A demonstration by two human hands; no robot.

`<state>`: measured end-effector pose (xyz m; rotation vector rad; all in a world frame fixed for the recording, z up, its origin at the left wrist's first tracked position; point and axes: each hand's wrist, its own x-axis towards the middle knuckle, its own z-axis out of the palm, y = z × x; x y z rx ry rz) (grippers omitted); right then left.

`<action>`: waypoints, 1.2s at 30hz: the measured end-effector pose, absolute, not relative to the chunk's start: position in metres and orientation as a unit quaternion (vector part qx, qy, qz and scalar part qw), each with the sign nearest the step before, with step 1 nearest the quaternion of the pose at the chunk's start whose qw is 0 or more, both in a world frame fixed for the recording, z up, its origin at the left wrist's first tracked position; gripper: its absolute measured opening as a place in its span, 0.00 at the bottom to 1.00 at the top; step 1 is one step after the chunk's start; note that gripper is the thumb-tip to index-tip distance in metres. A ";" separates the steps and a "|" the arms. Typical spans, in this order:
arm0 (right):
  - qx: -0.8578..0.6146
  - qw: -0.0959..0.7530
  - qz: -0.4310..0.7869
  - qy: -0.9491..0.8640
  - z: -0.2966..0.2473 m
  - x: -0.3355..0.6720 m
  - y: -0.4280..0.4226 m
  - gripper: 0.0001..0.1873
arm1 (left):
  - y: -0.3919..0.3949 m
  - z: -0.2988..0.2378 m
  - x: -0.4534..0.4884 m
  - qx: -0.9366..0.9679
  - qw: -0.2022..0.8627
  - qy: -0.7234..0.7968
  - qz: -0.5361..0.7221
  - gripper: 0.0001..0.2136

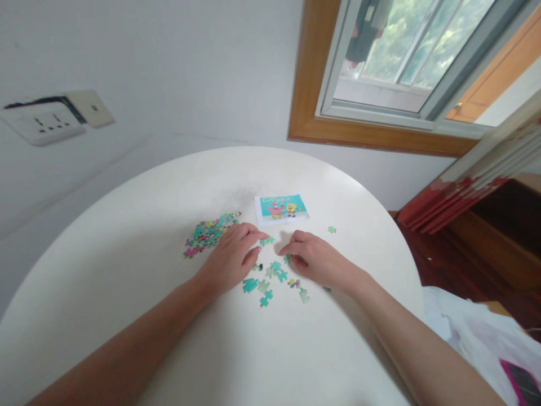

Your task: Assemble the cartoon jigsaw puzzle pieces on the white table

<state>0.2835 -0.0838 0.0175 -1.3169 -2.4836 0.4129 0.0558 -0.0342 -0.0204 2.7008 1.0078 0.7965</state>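
My left hand (233, 254) rests low over the table, its index finger stretched out and the thumb apart. That index fingertip touches a small joined strip of green puzzle pieces (267, 241). Opposite it, my right hand (311, 256) has its fingers curled together at a green puzzle piece (287, 259), which they partly hide. Several loose teal and pale green pieces (277, 269) lie between and below the hands. A heap of mixed puzzle pieces (207, 234) lies left of my left hand, partly behind it. Beyond both hands is a printed cartoon picture card (282, 209).
The round white table (139, 225) stands against a wall with a socket (46, 123). One single green piece (332, 229) lies apart at the right. A window (389, 56) is at the back right, with white plastic bags (477, 332) beside the table below.
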 end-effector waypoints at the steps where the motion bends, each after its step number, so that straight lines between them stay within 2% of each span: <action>1: -0.463 0.156 0.135 -0.862 0.016 0.284 -0.083 0.21 | -0.034 -0.020 0.056 0.900 0.075 0.335 0.267 0.13; 3: -0.475 0.166 0.126 -0.855 0.014 0.285 -0.081 0.21 | -0.034 -0.021 0.056 0.901 0.075 0.334 0.268 0.13; 10: -0.507 0.144 0.133 -0.839 0.024 0.292 -0.083 0.10 | -0.034 -0.024 0.055 0.902 0.084 0.327 0.270 0.14; 22: -0.520 0.105 0.126 -0.839 0.025 0.287 -0.083 0.12 | -0.034 -0.021 0.056 0.903 0.086 0.331 0.262 0.14; 29: -0.516 0.097 0.158 -0.836 0.030 0.295 -0.086 0.10 | -0.034 -0.020 0.056 0.902 0.089 0.333 0.260 0.14; 32: -0.512 0.110 0.168 -0.835 0.031 0.297 -0.088 0.08 | -0.034 -0.020 0.056 0.902 0.088 0.334 0.260 0.13; 36: -0.475 0.150 0.167 -0.851 0.029 0.289 -0.089 0.12 | -0.035 -0.021 0.056 0.901 0.086 0.334 0.265 0.13</action>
